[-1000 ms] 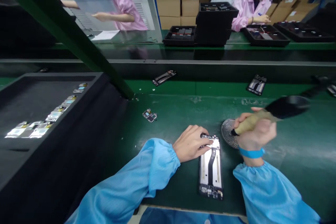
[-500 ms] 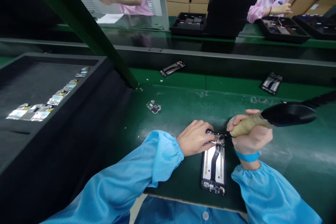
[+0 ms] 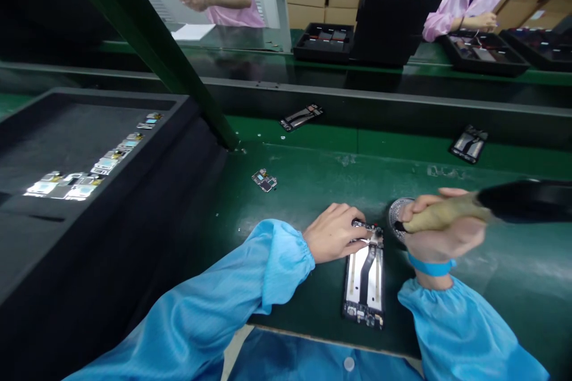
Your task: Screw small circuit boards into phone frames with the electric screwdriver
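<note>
An opened phone frame (image 3: 365, 278) lies lengthwise on the green mat near the front edge. My left hand (image 3: 336, 232) rests on its top end, fingers curled and pressing down on the parts there. My right hand (image 3: 440, 232) is wrapped round the tan grip of an electric screwdriver (image 3: 473, 207), whose black body runs off to the right. The tool's tip sits over a round metal screw dish (image 3: 397, 212) just right of the phone's top. Both arms wear blue sleeves; a blue band circles the right wrist.
A small circuit board (image 3: 264, 180) lies on the mat. A black tray (image 3: 89, 149) at left holds a row of small boards. Two phone frames (image 3: 301, 116) (image 3: 469, 143) lie on the conveyor. Beyond are stacked black trays (image 3: 388, 12) and people in pink coats.
The screwdriver tip has moved right, from the phone's top end back over the screw dish. My left hand has stayed on the phone. The view shifted slightly.
</note>
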A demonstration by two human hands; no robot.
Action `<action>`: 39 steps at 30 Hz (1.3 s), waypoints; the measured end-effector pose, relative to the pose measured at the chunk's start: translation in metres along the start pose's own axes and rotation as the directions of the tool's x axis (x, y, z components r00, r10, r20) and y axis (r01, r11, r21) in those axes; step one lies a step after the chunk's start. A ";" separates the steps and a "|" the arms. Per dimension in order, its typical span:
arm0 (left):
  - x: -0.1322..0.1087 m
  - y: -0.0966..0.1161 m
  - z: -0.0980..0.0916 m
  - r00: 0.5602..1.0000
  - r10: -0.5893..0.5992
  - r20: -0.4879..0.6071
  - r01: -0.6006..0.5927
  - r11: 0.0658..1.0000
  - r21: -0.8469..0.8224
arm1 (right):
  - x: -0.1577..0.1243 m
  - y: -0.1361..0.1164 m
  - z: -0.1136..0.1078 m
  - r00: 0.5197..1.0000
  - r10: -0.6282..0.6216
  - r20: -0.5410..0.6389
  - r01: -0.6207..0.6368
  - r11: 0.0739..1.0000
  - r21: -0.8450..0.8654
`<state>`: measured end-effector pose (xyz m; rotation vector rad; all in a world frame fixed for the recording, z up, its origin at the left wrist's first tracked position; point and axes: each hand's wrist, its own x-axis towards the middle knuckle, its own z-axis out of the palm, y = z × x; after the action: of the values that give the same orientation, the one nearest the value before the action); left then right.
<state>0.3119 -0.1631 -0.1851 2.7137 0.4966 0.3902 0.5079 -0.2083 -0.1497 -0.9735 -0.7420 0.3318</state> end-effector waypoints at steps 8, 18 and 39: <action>-0.002 -0.001 -0.001 1.000 -0.013 0.012 0.013 1.000 -0.009 | 0.010 0.005 -0.007 0.998 -0.063 -0.016 0.062 0.996 -0.070; 0.000 -0.002 -0.001 0.997 -0.073 -0.005 0.072 0.988 -0.138 | 0.010 0.000 -0.011 0.997 -0.067 0.028 0.067 0.998 -0.002; 0.010 0.000 -0.008 0.973 -0.217 0.073 0.228 0.950 -0.213 | -0.035 0.005 0.029 0.972 0.036 0.231 -0.050 0.997 0.054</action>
<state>0.3181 -0.1569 -0.1756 2.4165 0.6947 0.2982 0.4632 -0.2074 -0.1581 -0.9045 -0.9174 0.5085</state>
